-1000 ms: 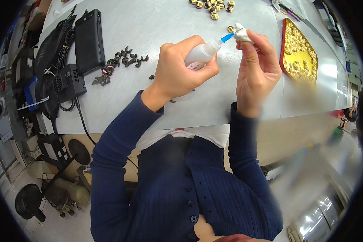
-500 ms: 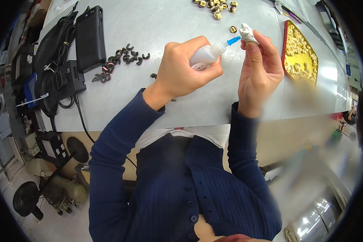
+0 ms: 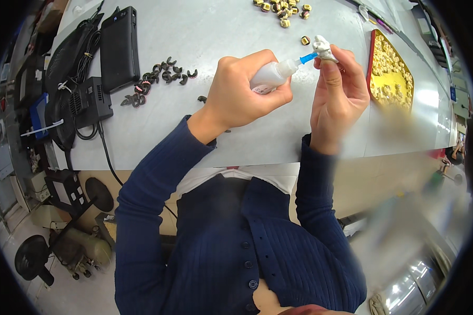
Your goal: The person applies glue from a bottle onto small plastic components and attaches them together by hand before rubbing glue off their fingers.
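My left hand (image 3: 242, 90) is closed around a white squeeze bottle (image 3: 268, 76), which is tilted up to the right. A blue needle tip (image 3: 308, 58) on the bottle's nozzle meets, or nearly meets, a small white figurine-like piece (image 3: 323, 48). That piece is pinched between the thumb and fingers of my right hand (image 3: 339, 86), raised over the table. Just left of the white piece, a small dark and yellow part (image 3: 305, 40) lies on the table. Whether any liquid leaves the tip cannot be made out.
Curved black pieces (image 3: 168, 73) lie scattered left of my hands. Several yellow and dark parts (image 3: 285, 23) sit at the far edge. A yellow tray (image 3: 384, 90) of small cream pieces stands on the right. At the left are a black box device (image 3: 118, 50), a power adapter (image 3: 91, 102) and cables.
The white piece has turned a little in my right hand and sits slightly further right and lower. The bottle's tip has followed it by a small shift right and down.
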Motion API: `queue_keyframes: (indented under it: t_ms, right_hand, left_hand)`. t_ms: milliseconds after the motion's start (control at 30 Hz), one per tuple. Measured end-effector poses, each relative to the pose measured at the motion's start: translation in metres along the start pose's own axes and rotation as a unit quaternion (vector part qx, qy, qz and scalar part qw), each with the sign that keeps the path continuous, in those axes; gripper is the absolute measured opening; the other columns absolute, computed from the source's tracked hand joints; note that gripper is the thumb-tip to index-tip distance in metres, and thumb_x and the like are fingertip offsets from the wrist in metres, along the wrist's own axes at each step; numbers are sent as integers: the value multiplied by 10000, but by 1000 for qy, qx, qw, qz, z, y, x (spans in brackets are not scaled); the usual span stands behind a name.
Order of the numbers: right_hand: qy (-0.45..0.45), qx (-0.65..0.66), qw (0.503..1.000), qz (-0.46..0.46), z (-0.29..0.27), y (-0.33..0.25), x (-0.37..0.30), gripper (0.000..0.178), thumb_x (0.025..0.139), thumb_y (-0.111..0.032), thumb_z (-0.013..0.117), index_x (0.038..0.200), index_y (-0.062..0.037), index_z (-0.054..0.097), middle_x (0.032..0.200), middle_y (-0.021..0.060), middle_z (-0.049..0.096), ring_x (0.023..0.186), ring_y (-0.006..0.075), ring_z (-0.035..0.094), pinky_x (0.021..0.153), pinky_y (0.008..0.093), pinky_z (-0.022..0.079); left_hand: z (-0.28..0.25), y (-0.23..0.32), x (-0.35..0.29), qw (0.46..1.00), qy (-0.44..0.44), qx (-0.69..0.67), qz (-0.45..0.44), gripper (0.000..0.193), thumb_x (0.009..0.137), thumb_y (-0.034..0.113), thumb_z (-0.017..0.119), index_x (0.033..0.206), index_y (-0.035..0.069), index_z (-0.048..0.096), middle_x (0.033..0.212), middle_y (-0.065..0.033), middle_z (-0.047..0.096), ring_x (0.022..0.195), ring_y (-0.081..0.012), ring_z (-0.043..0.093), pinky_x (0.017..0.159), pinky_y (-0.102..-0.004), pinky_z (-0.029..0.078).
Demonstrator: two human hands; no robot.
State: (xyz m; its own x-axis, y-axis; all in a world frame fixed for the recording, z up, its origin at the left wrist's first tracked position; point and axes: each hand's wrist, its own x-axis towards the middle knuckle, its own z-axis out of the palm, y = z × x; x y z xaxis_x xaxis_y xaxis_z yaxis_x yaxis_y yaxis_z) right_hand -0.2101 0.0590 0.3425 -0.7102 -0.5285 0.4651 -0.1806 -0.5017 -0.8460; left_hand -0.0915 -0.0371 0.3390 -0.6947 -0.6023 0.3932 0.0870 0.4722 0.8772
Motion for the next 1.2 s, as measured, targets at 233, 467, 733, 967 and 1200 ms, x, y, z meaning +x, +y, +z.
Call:
queue_keyframes:
  t_ms: [233,467,733,967,1200]
  right_hand:
    - [96,-86,991,34,-22,-5,13,193,878,-5,635,1066,38,650,975,104,662,846,148,632,758,255,508]
    - [70,-466,882,30,-106,12,70,145,837,-126,692,948,-33,698,820,84,697,705,147,647,650,261,496]
    - [-2,-552,834,-17,-128,35,76,125,809,-129,685,893,-36,687,792,117,679,726,244,636,660,344,493]
    - [11,-478,876,-65,-119,-13,48,195,840,-108,663,1011,-13,657,987,139,674,875,263,652,773,337,505]
    - [29,-404,911,-78,-77,-74,-23,206,871,-82,647,1055,11,646,998,116,675,915,187,644,845,301,490]
  left_hand:
    - [5,2,-2,1000,13,-14,-14,179,765,117,710,695,41,564,513,-23,524,435,-85,476,443,-239,380]
    - [8,1,-1,998,-4,-58,-30,163,899,152,614,975,32,534,722,-33,618,634,-100,560,603,-256,450]
    - [4,0,3,999,28,-37,9,197,958,126,523,1113,24,458,992,-140,612,889,-235,606,806,-334,468]
    - [-3,4,-13,999,10,-35,-16,240,970,161,529,1146,18,452,983,-134,608,887,-239,603,814,-335,466]
    - [4,53,-52,997,-17,-70,-39,284,974,173,523,1187,3,442,972,-81,615,846,-143,572,778,-270,452]
